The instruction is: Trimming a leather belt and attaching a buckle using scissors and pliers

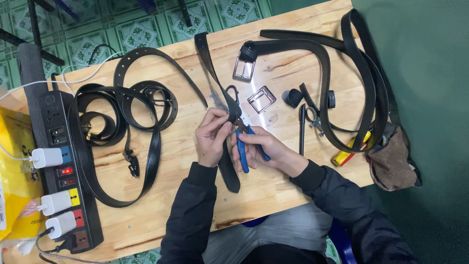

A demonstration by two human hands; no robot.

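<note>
A pale wooden table (273,195) stands on green patterned floor tiles (141,32), with coiled black belts (122,112) at nine o'clock, loose metal buckles (261,99) at twelve, more belts at two and a black power strip (61,171) at the left edge. Near the centre lies a black belt strap (228,168), running from eleven down toward six, dull and flat with a rounded tip. The left hand (211,138) pinches this strap between narrowly closed fingers, and the right hand (259,149) is closed around blue-handled pliers (243,154) whose nose meets the strap.

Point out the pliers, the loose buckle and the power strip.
pliers (243,159), head view, blue handle.
loose buckle (262,99), head view, metal frame.
power strip (59,134), head view, black top face.
</note>
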